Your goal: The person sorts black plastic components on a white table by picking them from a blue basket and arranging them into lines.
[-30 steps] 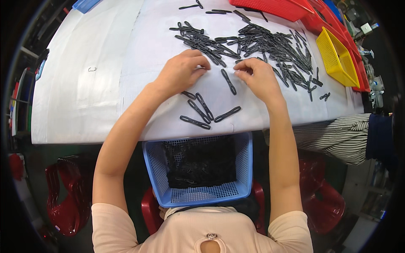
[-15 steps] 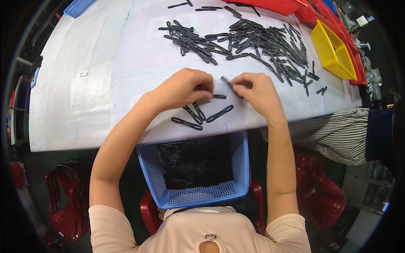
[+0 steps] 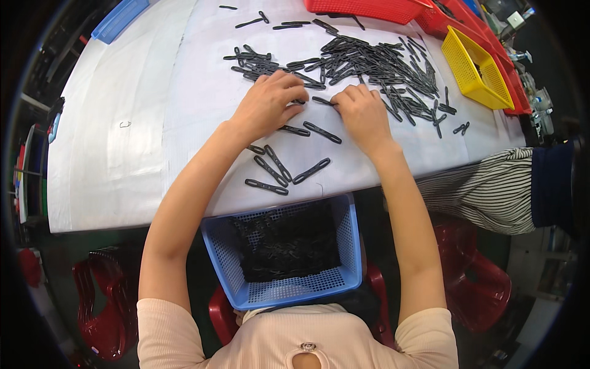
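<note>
Small flat black strips with a long slot at each end lie all over the white table. My left hand (image 3: 268, 103) is curled at the near edge of the left heap (image 3: 252, 63), its thumb and fingers closed about a strip (image 3: 298, 102) that is mostly hidden. To its right, my right hand (image 3: 364, 117) reaches to the near side of the larger heap (image 3: 369, 61). Its fingers are bent over the end of another strip (image 3: 322, 101). Nearer me lie several loose strips, one angled strip (image 3: 322, 132) between my forearms and another (image 3: 311, 171) close to the table edge.
A blue mesh basket (image 3: 281, 297) holding many black strips sits at my lap, below the table edge. Red baskets (image 3: 369, 8) and a yellow basket (image 3: 477, 69) stand at the far right, a blue tray (image 3: 120, 19) at the far left. Someone's striped clothing (image 3: 479, 190) is at the right.
Both hands have moved away from me to the heaps. The strip that was in my right hand has left it, and more loose strips now lie between my forearms.
</note>
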A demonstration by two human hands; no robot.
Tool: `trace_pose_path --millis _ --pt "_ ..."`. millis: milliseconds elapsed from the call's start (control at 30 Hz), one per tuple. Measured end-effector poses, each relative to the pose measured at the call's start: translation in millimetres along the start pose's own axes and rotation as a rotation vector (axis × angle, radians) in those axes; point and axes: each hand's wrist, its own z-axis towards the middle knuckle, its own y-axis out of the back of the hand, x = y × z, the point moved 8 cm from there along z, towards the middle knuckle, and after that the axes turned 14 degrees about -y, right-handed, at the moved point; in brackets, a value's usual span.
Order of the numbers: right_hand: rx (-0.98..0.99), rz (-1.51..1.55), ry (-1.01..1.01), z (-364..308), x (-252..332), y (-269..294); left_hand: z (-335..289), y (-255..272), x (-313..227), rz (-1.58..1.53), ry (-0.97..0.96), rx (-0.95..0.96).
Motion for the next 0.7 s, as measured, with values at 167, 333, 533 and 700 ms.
trace_pose_path --millis 167,333,533,700 --pt "0.08 0.064 -0.054 -18.7 9.4 15.1 -23.9 5.7 47.0 0.197 0.254 0.169" --pt "0.374 0.331 -0.213 -5.6 1.9 6.3 -22.4 17.6 49.7 0.173 0.216 0.02" --pt "0.215 0.421 -0.423 46.0 -25.1 -13.2 16.2 -24.9 26.2 0.092 0.102 0.03" --pt "0.293 0.262 -0.304 47.1 -3.3 -30.0 -4.3 -18.6 13.8 0.148 0.035 0.072"
